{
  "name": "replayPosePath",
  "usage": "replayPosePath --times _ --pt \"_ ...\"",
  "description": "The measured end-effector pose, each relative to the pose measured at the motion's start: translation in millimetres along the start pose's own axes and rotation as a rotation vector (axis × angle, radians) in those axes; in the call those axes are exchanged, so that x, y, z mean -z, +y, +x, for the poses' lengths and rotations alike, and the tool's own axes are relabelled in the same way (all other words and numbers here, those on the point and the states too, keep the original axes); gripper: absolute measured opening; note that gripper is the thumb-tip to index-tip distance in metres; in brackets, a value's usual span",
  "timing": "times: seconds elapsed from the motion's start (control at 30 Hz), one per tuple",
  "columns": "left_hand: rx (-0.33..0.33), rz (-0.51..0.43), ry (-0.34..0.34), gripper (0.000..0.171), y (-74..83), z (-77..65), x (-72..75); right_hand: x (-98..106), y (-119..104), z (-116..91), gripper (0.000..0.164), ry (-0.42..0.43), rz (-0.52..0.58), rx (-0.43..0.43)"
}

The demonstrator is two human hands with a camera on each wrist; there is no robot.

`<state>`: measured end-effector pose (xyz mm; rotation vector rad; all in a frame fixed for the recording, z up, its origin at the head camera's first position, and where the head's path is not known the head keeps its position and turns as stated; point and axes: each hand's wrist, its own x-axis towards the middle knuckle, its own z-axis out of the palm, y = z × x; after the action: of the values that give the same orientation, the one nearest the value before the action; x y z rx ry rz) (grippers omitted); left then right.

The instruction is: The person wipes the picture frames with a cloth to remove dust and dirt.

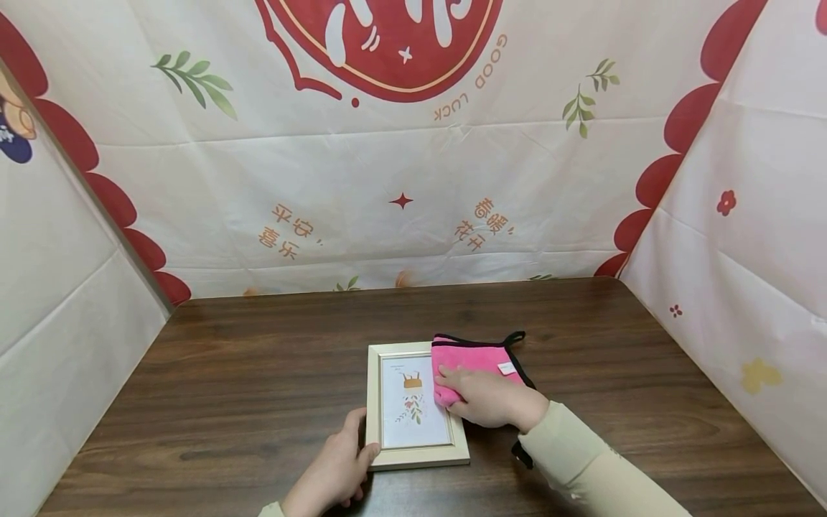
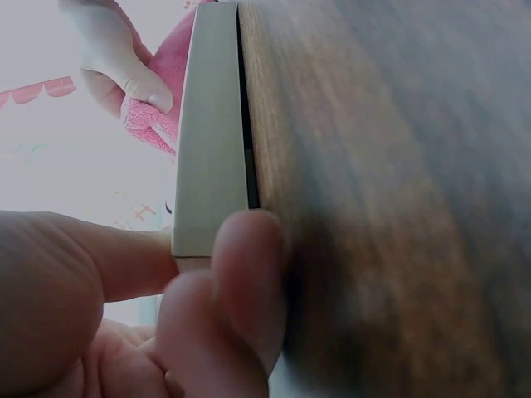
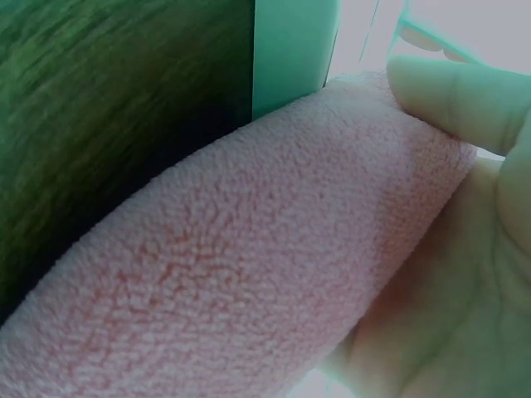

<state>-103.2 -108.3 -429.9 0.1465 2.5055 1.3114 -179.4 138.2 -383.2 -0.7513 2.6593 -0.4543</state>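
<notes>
A cream picture frame (image 1: 420, 457) lies on the table, its print of a plant in an orange pot upside down from here. At the frame's lower left corner my left hand (image 1: 339, 459) grips the edge, thumb on top; the left wrist view shows the fingertips (image 2: 249, 274) on the underside of the frame (image 2: 211, 141). My right hand (image 1: 487, 396) holds a pink cloth (image 1: 474, 356) with black trim against the frame's upper right side, covering part of it. In the right wrist view, the thumb (image 3: 465, 99) presses on the fuzzy cloth (image 3: 224, 257).
The dark wood-grain table (image 1: 226, 380) extends around the frame on all sides. A printed white backdrop (image 1: 362, 172) with red scalloped trim stands along the back and both sides. A small black item (image 1: 522, 454) shows under the right forearm.
</notes>
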Motion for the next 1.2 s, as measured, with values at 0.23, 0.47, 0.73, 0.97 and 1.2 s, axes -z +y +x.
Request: replayPosePath --times 0.23,0.47,0.73,0.97,1.2 --pt "0.009 0.014 -0.003 0.054 1.0 0.4 1.0 -1 -1 -3 0.050 -0.002 -0.007 0.017" --pt "-0.006 0.019 0.011 0.054 1.5 0.3 0.3 2 -5 -7 0.051 -0.024 -0.004 0.010" --pt "-0.017 0.016 0.017 0.054 0.8 0.3 -0.3 1 -4 -9 0.050 -0.040 -0.022 0.028" --pt "0.008 0.019 0.008 0.053 1.6 -0.1 -0.2 0 -5 -11 0.050 -0.039 -0.030 0.040" --pt "0.003 0.021 0.006 0.053 0.0 0.8 -0.5 -3 -5 -12 0.049 -0.038 -0.038 0.042"
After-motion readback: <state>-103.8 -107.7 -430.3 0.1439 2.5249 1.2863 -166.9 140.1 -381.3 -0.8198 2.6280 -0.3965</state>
